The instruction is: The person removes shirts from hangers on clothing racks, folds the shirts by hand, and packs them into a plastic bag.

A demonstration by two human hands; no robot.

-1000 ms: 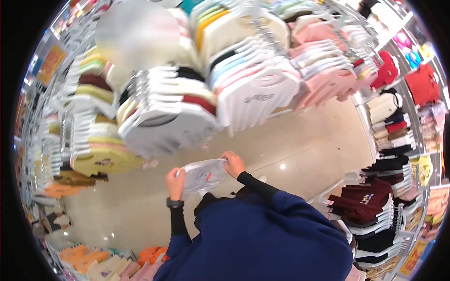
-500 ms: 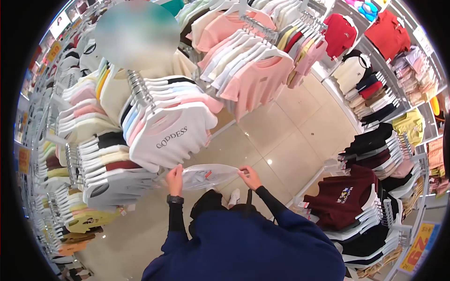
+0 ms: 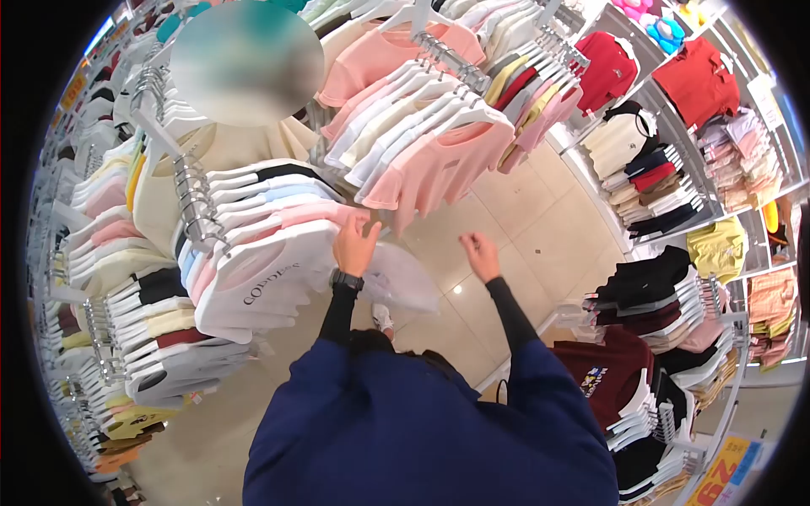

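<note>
My left hand (image 3: 355, 246), with a dark watch at its wrist, is raised beside the pink sleeve on the near rack, fingers bent. A clear plastic bag (image 3: 403, 282) hangs along its right side and appears held in that hand; the grip itself is partly hidden. To the right, over the floor, my right hand (image 3: 482, 257) is apart from the bag, its fingers loosely bent and nothing visible in them. Just left of my left hand hangs a white T-shirt (image 3: 253, 274) lettered "GODDESS", in front of a pink shirt (image 3: 316, 212).
Pink T-shirts (image 3: 447, 156) hang on the rack ahead. On the right stand a rack with a maroon sweatshirt (image 3: 603, 371) and wall shelves with red shirts (image 3: 696, 72). Tiled floor (image 3: 515, 228) runs between the racks. A person with a blurred head stands behind the left rack.
My left hand has moved up and forward with the plastic bag, towards the hanging shirts. My right hand has let go of the bag and moved up and right. The view has shifted slightly.
</note>
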